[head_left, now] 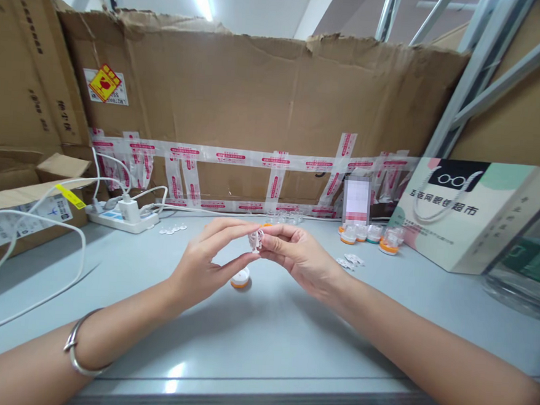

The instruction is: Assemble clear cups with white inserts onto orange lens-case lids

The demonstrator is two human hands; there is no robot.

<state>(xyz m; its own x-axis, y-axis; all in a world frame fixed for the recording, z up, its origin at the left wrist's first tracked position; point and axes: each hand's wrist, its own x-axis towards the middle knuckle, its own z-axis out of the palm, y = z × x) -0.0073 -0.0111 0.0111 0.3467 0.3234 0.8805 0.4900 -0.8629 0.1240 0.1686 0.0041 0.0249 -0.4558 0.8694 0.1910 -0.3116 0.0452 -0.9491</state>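
Observation:
Held up over the middle of the table is a small white openwork plastic piece (255, 241), pinched by both hands. My left hand (208, 254) has its thumb below the piece and its fingers above it. From the other side, my right hand (294, 250) grips it between thumb and fingertips. The fingers partly hide its shape. On the table just behind and below my left thumb sits a round white cap with an orange base (240, 278). A silver bangle (75, 343) circles my left wrist.
Small jars with orange and green bases (348, 235) stand at the right back, with white flat pieces (350, 261) before them. White discs (173, 229) lie left, near a power strip (123, 217) with cables. A paper bag (453, 221) and clear bottle (525, 257) stand right; cardboard (268, 97) walls the back.

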